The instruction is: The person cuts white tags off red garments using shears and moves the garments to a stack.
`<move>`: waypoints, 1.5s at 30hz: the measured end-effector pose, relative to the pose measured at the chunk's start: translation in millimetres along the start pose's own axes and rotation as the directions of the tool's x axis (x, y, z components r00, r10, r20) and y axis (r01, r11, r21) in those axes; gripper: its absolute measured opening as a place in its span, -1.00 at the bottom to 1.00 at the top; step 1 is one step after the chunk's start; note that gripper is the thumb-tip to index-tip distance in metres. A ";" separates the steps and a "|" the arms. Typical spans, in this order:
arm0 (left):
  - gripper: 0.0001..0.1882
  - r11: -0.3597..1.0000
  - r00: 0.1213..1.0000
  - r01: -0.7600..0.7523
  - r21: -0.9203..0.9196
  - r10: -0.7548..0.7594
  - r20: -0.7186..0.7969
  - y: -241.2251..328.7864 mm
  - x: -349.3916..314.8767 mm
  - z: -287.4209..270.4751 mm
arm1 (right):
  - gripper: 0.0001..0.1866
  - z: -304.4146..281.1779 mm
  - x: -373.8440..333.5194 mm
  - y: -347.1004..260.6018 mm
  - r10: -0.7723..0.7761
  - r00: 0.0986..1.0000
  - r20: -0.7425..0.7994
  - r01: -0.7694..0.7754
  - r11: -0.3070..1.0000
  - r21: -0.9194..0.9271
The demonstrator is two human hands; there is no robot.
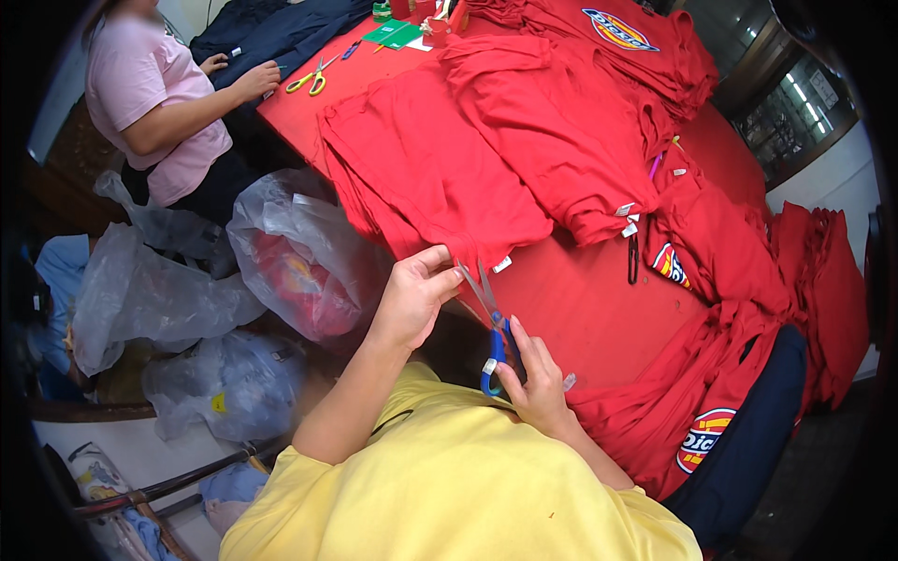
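Observation:
My left hand (416,295) is closed in a pinch at the near edge of a red shirt (440,164) laid on the table; whether a loose thread is also between the fingertips is too small to tell. My right hand (536,379) grips blue-handled scissors (496,338), with fingers around the handles. The parted blades point away from me, right beside the left fingertips and the shirt's edge. Close to the blade tips, a small white label (502,265) sticks out from the shirt.
More red shirts (552,122) lie heaped across the red table (580,304). Yellow-handled scissors (313,79) rest at the far left edge, near a person in pink (154,89) handling dark cloth (271,37). Clear plastic bags (299,252) stand left of the table; dark cloth hangs at right.

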State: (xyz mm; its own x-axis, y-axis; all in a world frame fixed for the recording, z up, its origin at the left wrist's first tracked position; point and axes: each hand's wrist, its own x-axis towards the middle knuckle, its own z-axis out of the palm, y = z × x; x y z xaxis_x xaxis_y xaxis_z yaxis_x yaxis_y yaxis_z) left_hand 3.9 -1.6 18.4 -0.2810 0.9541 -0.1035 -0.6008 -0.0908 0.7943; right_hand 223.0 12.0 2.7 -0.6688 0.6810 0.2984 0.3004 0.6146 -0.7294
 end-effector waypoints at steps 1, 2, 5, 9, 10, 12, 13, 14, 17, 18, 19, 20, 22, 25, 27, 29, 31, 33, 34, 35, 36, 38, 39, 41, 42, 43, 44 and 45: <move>-0.72 1.000 1.000 -0.004 0.007 0.004 -0.003 -1.1 -1.3 0.0 | -0.32 0.1 0.8 -0.9 -0.004 1.000 -0.003 0.004 1.000 0.000; -0.71 1.000 1.000 -0.007 0.014 0.007 -0.006 -2.3 -2.6 -0.1 | -0.32 0.4 2.8 -2.4 -0.009 1.000 -0.006 0.009 1.000 0.000; -0.69 0.999 1.000 -0.009 -0.032 0.009 0.000 -5.1 -4.0 0.5 | -0.33 2.6 4.8 -3.5 0.010 1.000 -0.012 -0.010 1.000 0.003; -0.70 0.999 1.000 0.008 -0.040 -0.008 0.005 -3.6 -6.5 4.6 | -0.35 6.2 6.1 -2.6 -0.006 0.999 -0.040 0.007 1.000 0.029; -0.70 0.999 1.000 0.007 -0.037 -0.007 0.016 -5.4 -5.9 2.8 | -0.36 5.9 6.2 -2.8 0.010 1.000 -0.026 -0.008 0.999 0.051; -0.70 0.999 1.000 0.003 -0.034 -0.002 0.025 -7.8 -5.6 0.4 | -0.37 3.9 6.6 -2.6 0.040 0.999 0.004 -0.040 0.995 0.093; -0.69 0.999 1.000 0.000 -0.033 0.000 0.022 -8.7 -5.7 -0.2 | -0.38 3.3 6.0 -2.1 0.060 0.998 0.013 -0.061 0.991 0.117; -0.69 0.999 1.000 -0.002 -0.033 0.003 0.019 -9.2 -5.9 -0.4 | -0.40 2.8 5.0 -1.5 0.079 0.997 0.023 -0.082 0.986 0.142; -0.68 0.999 1.000 0.005 -0.051 -0.006 -0.010 -5.0 -7.4 6.4 | -0.43 0.6 1.8 3.7 0.131 0.991 0.037 -0.136 0.969 0.206; -0.68 0.999 1.000 0.003 -0.050 -0.004 -0.008 -5.3 -7.2 5.8 | -0.44 0.7 1.1 4.9 0.146 0.988 0.042 -0.152 0.962 0.228; -0.67 0.999 1.000 0.001 -0.050 -0.001 -0.006 -6.1 -6.7 4.3 | -0.45 0.5 1.0 4.1 0.153 0.987 0.041 -0.158 0.961 0.227; -0.66 0.999 1.000 -0.001 -0.050 0.001 -0.004 -7.1 -6.1 2.4 | -0.45 -0.3 1.1 2.2 0.160 0.986 0.040 -0.165 0.960 0.225; -0.64 1.000 0.999 0.024 -0.016 -0.024 0.027 -10.0 -4.1 -4.3 | -0.45 -2.3 3.2 -2.1 0.159 0.987 0.039 -0.164 0.960 0.229; -0.60 0.999 0.998 0.040 0.014 -0.041 0.040 -9.9 -4.2 -4.8 | -0.42 -2.5 9.4 -5.6 0.149 0.988 0.043 -0.155 0.957 0.246; -0.59 0.998 0.998 0.051 0.027 -0.052 0.032 -10.4 -4.8 -5.5 | -0.41 -2.2 12.2 -4.9 0.165 0.985 0.046 -0.171 0.954 0.247; -0.56 0.997 0.997 0.069 0.039 -0.069 0.016 -12.2 -4.5 -8.4 | -0.42 -2.5 15.8 -6.5 0.159 0.986 0.051 -0.166 0.957 0.236; -0.54 0.997 0.997 0.054 0.052 -0.057 0.043 -13.3 -4.5 -8.6 | -0.43 -2.4 17.2 -6.1 0.164 0.985 0.056 -0.173 0.958 0.228; -0.54 0.997 0.998 0.051 0.058 -0.053 0.045 -12.8 -5.0 -6.0 | -0.45 -1.6 17.6 -1.9 0.174 0.983 0.058 -0.183 0.957 0.225; -0.55 0.997 0.998 0.054 0.059 -0.056 0.033 -10.0 -6.3 -1.8 | -0.45 -1.4 17.5 -0.3 0.172 0.983 0.064 -0.182 0.958 0.221; -0.56 0.997 0.998 0.058 0.059 -0.059 0.022 -8.3 -7.0 0.4 | -0.46 -1.2 17.4 1.4 0.170 0.983 0.069 -0.181 0.959 0.218; -0.57 0.996 0.998 0.063 0.060 -0.064 0.020 -7.6 -7.0 0.4 | -0.47 -1.1 17.6 2.8 0.168 0.983 0.073 -0.180 0.960 0.214; -0.60 0.995 0.997 0.074 0.062 -0.075 0.017 -6.8 -7.0 -0.2 | -0.48 1.1 16.1 7.0 0.191 0.979 0.071 -0.202 0.947 0.250; -0.62 0.998 0.998 0.057 -0.002 -0.057 0.000 -7.7 -5.0 -1.5 | -0.48 2.8 15.2 9.2 0.200 0.977 0.072 -0.212 0.940 0.268; -0.66 0.992 0.999 0.019 -0.127 -0.024 -0.036 -13.0 2.1 -7.0 | -0.48 6.4 11.5 13.7 0.214 0.974 0.078 -0.228 0.921 0.315; -0.67 0.996 0.999 0.006 -0.090 -0.010 -0.048 -15.7 4.8 -11.1 | -0.48 7.3 11.3 14.9 0.221 0.972 0.081 -0.236 0.911 0.338; -0.69 0.999 0.998 -0.007 -0.052 0.004 -0.059 -18.1 7.3 -15.9 | -0.48 6.3 13.0 12.9 0.201 0.976 0.081 -0.217 0.922 0.320; -0.71 1.000 0.997 -0.019 -0.014 0.018 -0.070 -18.9 8.7 -18.3 | -0.48 3.9 15.7 8.5 0.181 0.980 0.082 -0.197 0.933 0.302; -0.71 1.000 0.998 -0.010 0.015 0.011 -0.056 -14.8 7.8 -13.9 | -0.47 1.9 18.3 6.0 0.162 0.983 0.081 -0.179 0.942 0.283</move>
State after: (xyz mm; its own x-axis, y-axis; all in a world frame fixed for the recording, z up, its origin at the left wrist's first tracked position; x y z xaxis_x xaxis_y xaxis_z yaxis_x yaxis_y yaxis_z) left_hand 0.2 3.2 -2.4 -0.3290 0.9356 -0.1279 -0.5868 -0.0964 0.8040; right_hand 211.3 27.4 2.7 -0.6644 0.7368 0.1251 0.2099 0.3446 -0.9150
